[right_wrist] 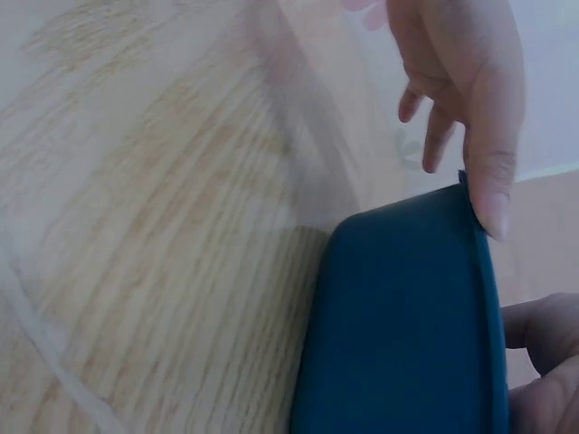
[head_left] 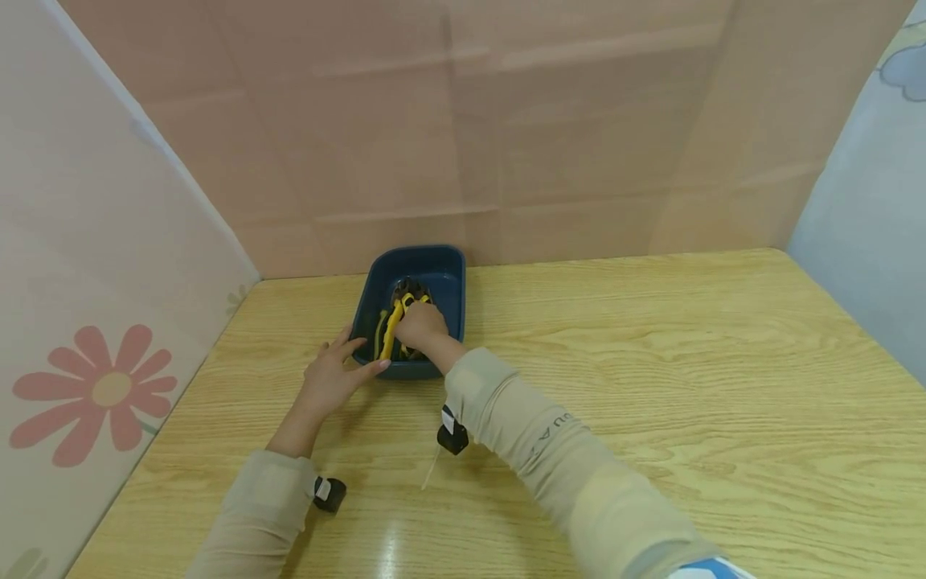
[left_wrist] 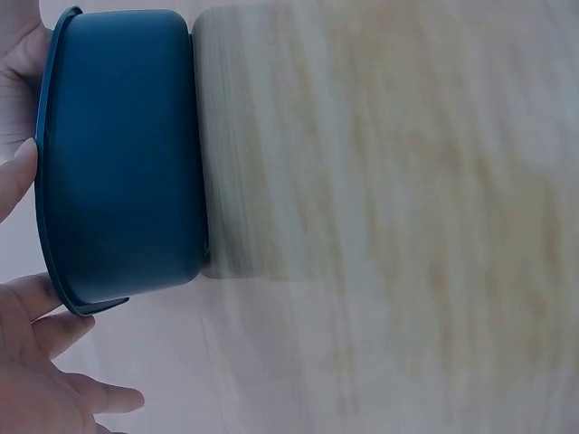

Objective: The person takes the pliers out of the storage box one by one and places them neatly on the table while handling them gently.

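Observation:
A deep dark-blue bin [head_left: 452, 277] stands on the table against the back wall. Inside it lie yellow-and-black pieces [head_left: 391, 328], one of them a long yellow strip; their kind is too small to make out. My left hand [head_left: 333, 376] rests at the bin's near left corner, thumb on the near rim and fingers spread along the left side. In the left wrist view, the left fingers [left_wrist: 68, 334] look mostly straight. My right hand [head_left: 422, 326] reaches into the bin over the yellow-and-black pieces. Its fingertips are hidden, so any hold is unclear.
The wood-grain table [head_left: 651, 386] extends to the right of the bin. A pinkish-brown sheet [head_left: 506, 145] rises directly behind it. On the left stands a white panel [head_left: 145, 265] with a flower print. Small black devices [head_left: 452, 434] hang at both wrists.

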Demonstrator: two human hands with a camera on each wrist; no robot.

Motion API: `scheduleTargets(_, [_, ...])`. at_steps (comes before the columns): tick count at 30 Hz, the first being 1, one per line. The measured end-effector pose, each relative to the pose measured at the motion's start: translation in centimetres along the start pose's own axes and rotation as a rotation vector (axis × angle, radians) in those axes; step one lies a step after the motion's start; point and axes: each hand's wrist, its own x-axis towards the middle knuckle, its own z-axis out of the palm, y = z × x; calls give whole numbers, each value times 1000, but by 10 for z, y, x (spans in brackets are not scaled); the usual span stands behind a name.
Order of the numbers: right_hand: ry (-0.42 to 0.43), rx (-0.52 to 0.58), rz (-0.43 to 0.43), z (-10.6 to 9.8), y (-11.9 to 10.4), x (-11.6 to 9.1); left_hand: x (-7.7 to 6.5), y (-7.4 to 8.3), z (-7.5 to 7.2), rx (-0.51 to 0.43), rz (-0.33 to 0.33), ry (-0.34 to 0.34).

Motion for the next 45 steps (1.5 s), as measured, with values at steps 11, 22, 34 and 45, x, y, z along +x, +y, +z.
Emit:
scheduleTargets(11, [-59, 267, 174, -12, 1, 6, 0, 2, 0, 45, 46, 32])
scheduleTargets(22, [3, 742, 314, -10, 4, 11, 2, 4, 0, 65, 42, 37])
scheduleTargets(34, [54, 974, 325, -8, 10, 9, 2, 5, 3, 22, 25, 3])
scheduleTargets(45, [34, 1144, 356, -9, 13, 5, 3, 4, 3, -24, -6, -17])
